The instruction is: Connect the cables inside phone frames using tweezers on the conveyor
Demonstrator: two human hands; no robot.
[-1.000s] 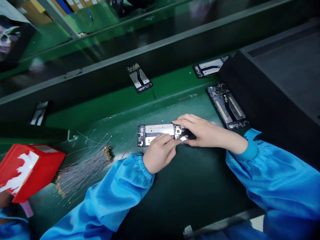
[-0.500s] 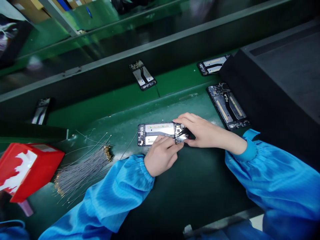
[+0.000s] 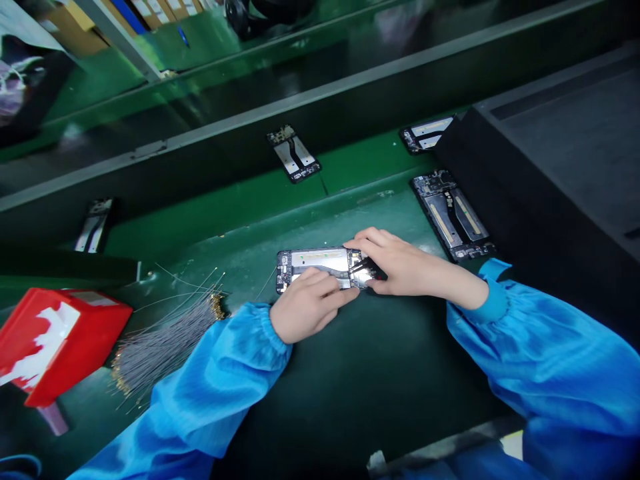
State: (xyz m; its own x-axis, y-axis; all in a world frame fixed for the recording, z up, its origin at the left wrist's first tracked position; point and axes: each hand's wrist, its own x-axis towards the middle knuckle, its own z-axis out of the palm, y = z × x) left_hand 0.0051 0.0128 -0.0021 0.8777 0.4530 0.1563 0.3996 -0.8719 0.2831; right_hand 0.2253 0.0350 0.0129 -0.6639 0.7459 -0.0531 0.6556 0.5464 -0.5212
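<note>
An opened phone body (image 3: 313,261) lies flat on the dark green bench in front of me, its inner side up. My left hand (image 3: 305,305) rests on its near edge, fingers pressing the middle of the phone. My right hand (image 3: 400,263) is at the phone's right end and pinches dark tweezers (image 3: 365,268) whose tips touch the parts there. Both arms wear blue sleeves.
A bundle of thin grey wires with gold ends (image 3: 167,340) lies to the left, beside a red box (image 3: 53,340). More opened phones lie at the right (image 3: 453,215) and on the green belt behind (image 3: 295,153), (image 3: 425,133), (image 3: 95,223). A black tray (image 3: 560,153) stands at the right.
My left hand has slid slightly left along the phone's near edge. The phones on the belt behind have drifted to the right. My right hand stays at the phone's right end.
</note>
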